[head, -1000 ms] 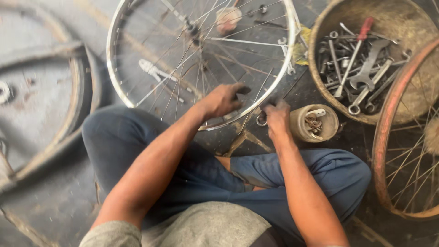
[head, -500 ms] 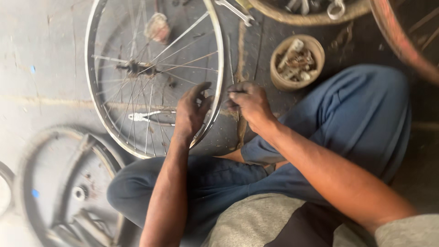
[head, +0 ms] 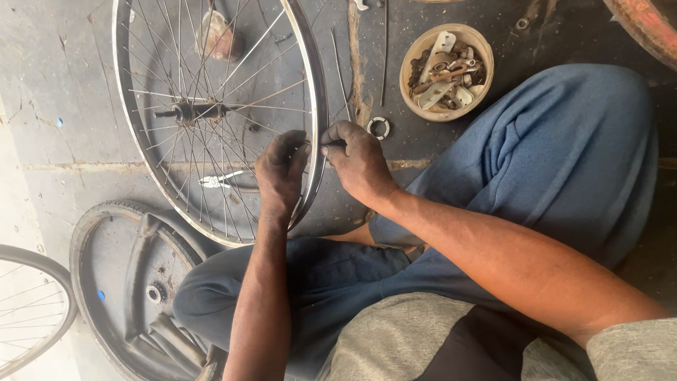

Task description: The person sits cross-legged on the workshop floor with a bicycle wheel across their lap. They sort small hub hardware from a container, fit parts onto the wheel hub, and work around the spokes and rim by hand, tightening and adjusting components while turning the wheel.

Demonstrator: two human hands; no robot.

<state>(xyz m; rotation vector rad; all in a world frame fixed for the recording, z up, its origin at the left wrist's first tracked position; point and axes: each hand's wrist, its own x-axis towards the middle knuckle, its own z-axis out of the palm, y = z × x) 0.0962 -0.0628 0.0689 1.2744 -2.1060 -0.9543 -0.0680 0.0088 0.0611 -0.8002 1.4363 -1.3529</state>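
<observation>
A bare spoked bicycle wheel [head: 127, 134] lies flat on the concrete floor in front of my crossed legs. My left hand [head: 281, 173] rests on the inner side of its metal rim, fingertips pinching at a spoke end. My right hand [head: 358, 161] is on the outer side of the same spot, fingers closed against the rim around something small that I cannot make out. The hub and axle [head: 194, 111] sit at the wheel's middle. A small metal ring [head: 379, 128] lies on the floor just past my right hand.
A round bowl [head: 483, 81] full of small metal parts stands beyond my right knee. A tyred wheel [head: 106, 282] lies left of my left knee, another spoked rim [head: 42, 310] at the lower left edge. Pliers [head: 218, 180] lie under the spokes.
The view has swung, so the wheel now sits upper left. Both hands stay together at the rim's near edge, the large basket of spanners has left the view.
</observation>
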